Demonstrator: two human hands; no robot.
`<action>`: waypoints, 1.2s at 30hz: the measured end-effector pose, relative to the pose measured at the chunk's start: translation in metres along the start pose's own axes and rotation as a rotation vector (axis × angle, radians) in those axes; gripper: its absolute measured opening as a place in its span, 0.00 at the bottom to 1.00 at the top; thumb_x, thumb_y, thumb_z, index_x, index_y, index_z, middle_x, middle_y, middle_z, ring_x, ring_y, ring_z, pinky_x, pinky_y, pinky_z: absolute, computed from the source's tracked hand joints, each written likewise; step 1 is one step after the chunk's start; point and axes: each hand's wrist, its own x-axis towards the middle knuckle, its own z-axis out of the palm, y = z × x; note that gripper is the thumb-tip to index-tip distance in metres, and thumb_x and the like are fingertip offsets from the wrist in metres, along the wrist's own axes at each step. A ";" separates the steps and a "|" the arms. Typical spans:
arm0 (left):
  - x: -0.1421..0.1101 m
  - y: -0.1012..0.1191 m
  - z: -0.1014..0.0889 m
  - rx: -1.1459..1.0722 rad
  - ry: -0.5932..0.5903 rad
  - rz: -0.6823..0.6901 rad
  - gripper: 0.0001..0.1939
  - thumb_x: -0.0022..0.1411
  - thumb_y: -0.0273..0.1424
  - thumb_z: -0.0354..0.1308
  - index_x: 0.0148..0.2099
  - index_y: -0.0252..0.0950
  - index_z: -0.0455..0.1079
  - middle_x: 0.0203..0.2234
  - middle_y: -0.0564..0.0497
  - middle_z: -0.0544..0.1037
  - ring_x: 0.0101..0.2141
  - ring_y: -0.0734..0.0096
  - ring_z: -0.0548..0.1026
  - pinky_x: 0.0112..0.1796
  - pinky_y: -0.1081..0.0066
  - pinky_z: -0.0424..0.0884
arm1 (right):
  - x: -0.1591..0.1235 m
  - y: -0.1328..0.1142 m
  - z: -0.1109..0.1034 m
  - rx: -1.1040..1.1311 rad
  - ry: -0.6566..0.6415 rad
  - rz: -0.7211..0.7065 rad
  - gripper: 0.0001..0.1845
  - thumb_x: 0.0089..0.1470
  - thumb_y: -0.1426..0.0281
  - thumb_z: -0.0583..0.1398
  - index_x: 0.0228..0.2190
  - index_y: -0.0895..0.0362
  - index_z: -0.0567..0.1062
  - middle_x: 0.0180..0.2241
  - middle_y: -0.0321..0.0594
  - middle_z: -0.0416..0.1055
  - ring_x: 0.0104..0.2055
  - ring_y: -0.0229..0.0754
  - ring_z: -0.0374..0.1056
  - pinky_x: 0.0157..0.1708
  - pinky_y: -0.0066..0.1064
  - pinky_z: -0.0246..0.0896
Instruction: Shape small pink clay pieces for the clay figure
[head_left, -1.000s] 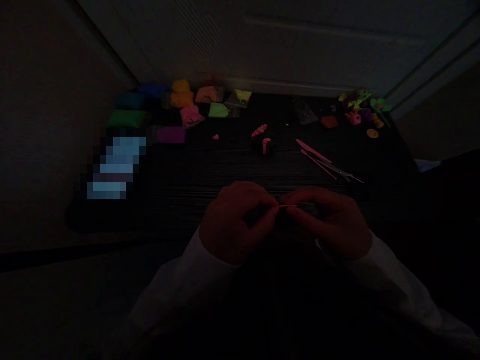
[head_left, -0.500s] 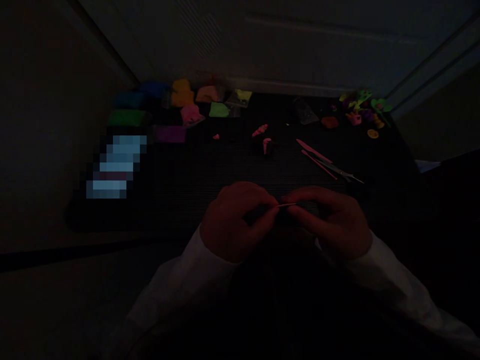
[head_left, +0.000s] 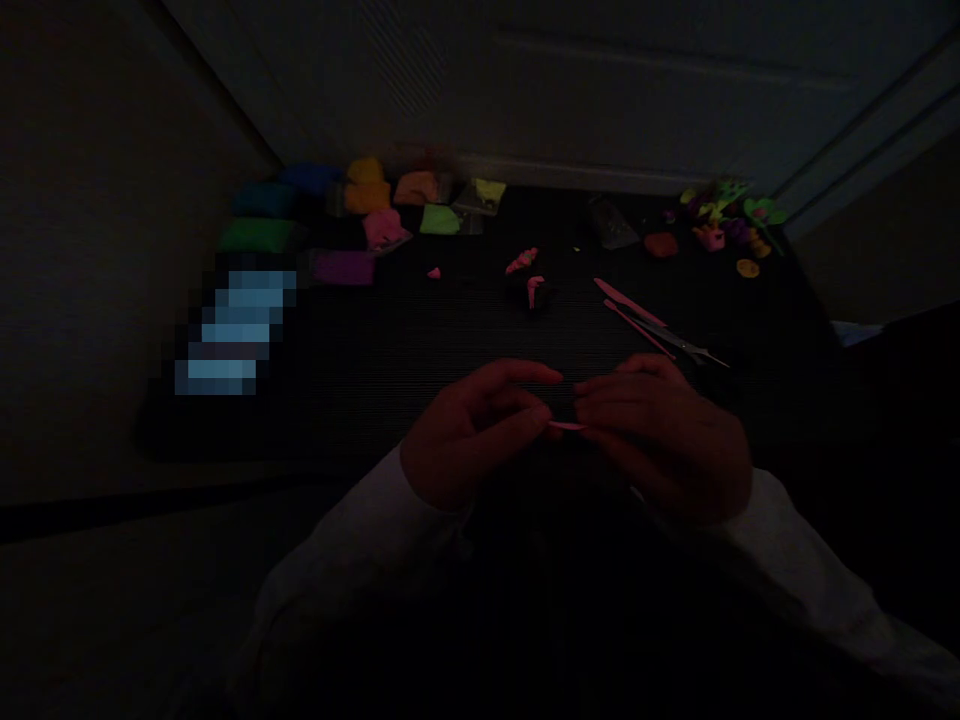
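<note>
A thin pink strip, seemingly modelling clay point(head_left: 568, 426), stretches between my two hands near the table's front edge. My left hand point(head_left: 472, 430) pinches its left end between thumb and fingers, with the index finger held out above. At the other end, my right hand point(head_left: 671, 435) has its fingertips closed on the strip. Beyond the hands lie a dark lump with a pink piece on it point(head_left: 535, 291) and a twisted pink piece point(head_left: 523, 261). A small pink bit point(head_left: 434, 273) rests to their left.
Scissors point(head_left: 684, 345) lie by a pink clay knife point(head_left: 628, 301) and a thin pink stick point(head_left: 637, 328). Bags of coloured clay point(head_left: 367, 197) line the back left. Colourful clay flowers point(head_left: 724, 215) stand at the back right. A blurred bright screen point(head_left: 236, 330) sits at left. The room is very dark.
Both hands have shifted their grip on the strip, which now sits slightly lower and looks wider. My left index finger has lifted away from it. The other things stay put.
</note>
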 end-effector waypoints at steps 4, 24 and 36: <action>-0.001 -0.001 0.000 0.166 0.063 0.082 0.15 0.52 0.29 0.57 0.44 0.39 0.65 0.26 0.55 0.75 0.27 0.76 0.73 0.28 0.77 0.67 | -0.001 -0.001 -0.001 -0.007 0.000 0.005 0.14 0.47 0.77 0.58 0.38 0.56 0.69 0.38 0.41 0.73 0.42 0.40 0.67 0.46 0.40 0.56; -0.009 0.001 0.005 0.705 0.205 0.437 0.10 0.53 0.26 0.56 0.40 0.37 0.68 0.32 0.54 0.77 0.33 0.76 0.75 0.36 0.78 0.71 | 0.001 -0.012 0.008 0.426 0.047 0.560 0.06 0.49 0.69 0.58 0.32 0.56 0.72 0.34 0.38 0.73 0.39 0.39 0.68 0.41 0.33 0.62; -0.003 -0.006 0.007 0.612 0.348 0.340 0.06 0.52 0.28 0.57 0.35 0.37 0.69 0.29 0.55 0.77 0.29 0.76 0.75 0.33 0.76 0.72 | 0.003 -0.004 0.014 0.330 0.062 0.615 0.10 0.48 0.65 0.58 0.34 0.55 0.73 0.33 0.37 0.73 0.36 0.39 0.68 0.38 0.32 0.62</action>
